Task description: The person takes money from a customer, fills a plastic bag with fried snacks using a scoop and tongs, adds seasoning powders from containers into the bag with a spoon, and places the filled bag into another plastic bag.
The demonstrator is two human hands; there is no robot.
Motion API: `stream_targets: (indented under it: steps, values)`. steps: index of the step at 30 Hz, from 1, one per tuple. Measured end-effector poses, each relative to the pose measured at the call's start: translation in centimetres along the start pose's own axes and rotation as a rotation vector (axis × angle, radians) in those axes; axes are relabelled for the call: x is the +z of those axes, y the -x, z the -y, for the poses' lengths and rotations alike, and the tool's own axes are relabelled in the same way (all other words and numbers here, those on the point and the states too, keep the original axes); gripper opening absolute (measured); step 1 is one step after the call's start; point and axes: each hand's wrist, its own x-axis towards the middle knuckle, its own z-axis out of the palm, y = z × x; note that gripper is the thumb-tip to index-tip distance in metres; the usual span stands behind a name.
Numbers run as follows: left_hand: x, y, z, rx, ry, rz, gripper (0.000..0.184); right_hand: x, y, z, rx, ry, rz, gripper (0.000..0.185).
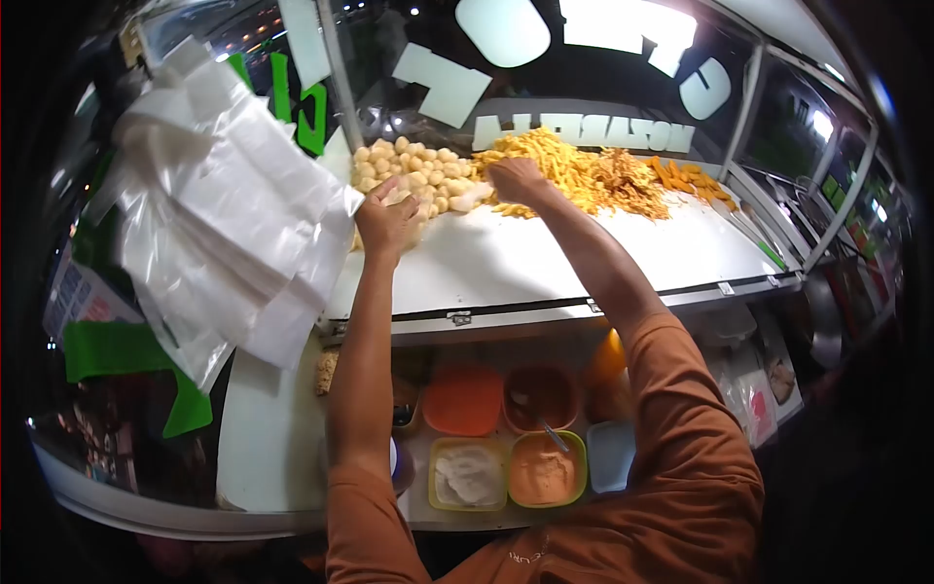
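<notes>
Ball-shaped pieces (443, 161): pale tan. Strips (574, 167): bright yellow. Crisp pile (632, 190): golden brown. Chunks at right (693, 181): deep orange. Tray surface (623, 248): plain white. Hanging plastic bags (229, 214): white, partly translucent. Shirt (681, 428): rust brown, small pale lettering near hem. Front-left tub (469, 504): yellow-green; cream inside (469, 475): white. Tub beside it (581, 467): lime; sauce inside (540, 472): light orange. Square lid behind (461, 399): orange-red. Far-right container (611, 456): pale blue. Window letters (443, 86): whitish. Cut-out shape at left (126, 352): vivid green. Utensil handle (772, 255): green.

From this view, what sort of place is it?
Likely a street-food stall at night: heaped yellow snack strips, hanging plastic bags and an open tub of orange sauce suggest so.
</notes>
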Motion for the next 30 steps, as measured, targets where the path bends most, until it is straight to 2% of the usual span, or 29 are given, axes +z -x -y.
stream_targets:
  steps: [2,3,5,6,7,8,10,11,13,15,18,21,25,27,29,30]
  values:
    - [1.0,0.0,-1.0,0.04,0.038,0.03,0.049,-1.0,0.0,-0.7,0.044,-0.134,-0.095,0.012]
    - [1.0,0.1,-1.4,0.055,0.054,0.038,0.049,-3.0,0.9,-1.4,0.078,-0.165,-0.063,0.015]
    - [1.3,0.3,-2.2,0.032,0.037,0.08,0.048,-4.9,2.5,-3.5,0.081,-0.178,0.17,0.017]
    - [1.6,0.1,-2.5,0.033,0.067,0.108,0.048,-3.2,2.0,-5.2,0.015,-0.143,0.446,0.015]
    - [2.0,-0.1,-2.6,0.031,0.098,0.136,0.049,-2.7,4.0,-5.8,0.188,-0.407,0.56,0.017]
    - [2.7,-0.2,-2.7,0.044,0.122,0.156,0.048,-1.1,4.8,-6.5,0.186,-0.432,0.699,0.019]
    - [5.1,-0.2,-2.9,0.104,0.114,0.173,0.048,4.3,5.7,-7.6,0.163,-0.29,0.589,0.022]
    - [6.4,-0.3,-3.0,0.138,0.106,0.178,0.047,4.3,6.6,-6.6,0.308,-0.405,0.393,0.023]
    - [8.7,-1.1,-2.1,0.25,0.131,0.192,0.048,10.4,5.4,-7.9,0.258,-0.274,-0.014,0.025]
    - [9.4,-0.9,-3.2,0.089,0.09,0.229,0.049,10.0,5.6,-8.6,0.261,-0.367,-0.047,0.024]
    - [10.4,-1.6,-2.7,-0.043,0.178,0.221,0.049,8.2,5.8,-10.3,0.257,-0.416,-0.08,0.021]
    - [11.4,-3.7,-1.3,-0.084,0.211,0.268,0.049,4.3,5.8,-11.7,0.217,-0.443,-0.217,0.021]
    - [13.5,-5.7,-1.7,-0.113,0.119,0.271,0.049,-2.7,3.3,-13.1,0.046,-0.456,-0.392,0.018]
    - [14.6,-7.0,-1.0,-0.082,0.098,0.261,0.05,-7.2,2.6,-12.8,-0.015,-0.325,-0.378,0.018]
    - [15.6,-7.7,-0.5,-0.049,0.109,0.244,0.05,-12.2,3.6,-10.6,-0.085,-0.083,-0.309,0.017]
    - [15.5,-6.9,-1.4,-0.058,0.175,0.27,0.05,-12.5,3.2,-10.1,-0.083,0.081,-0.292,0.014]
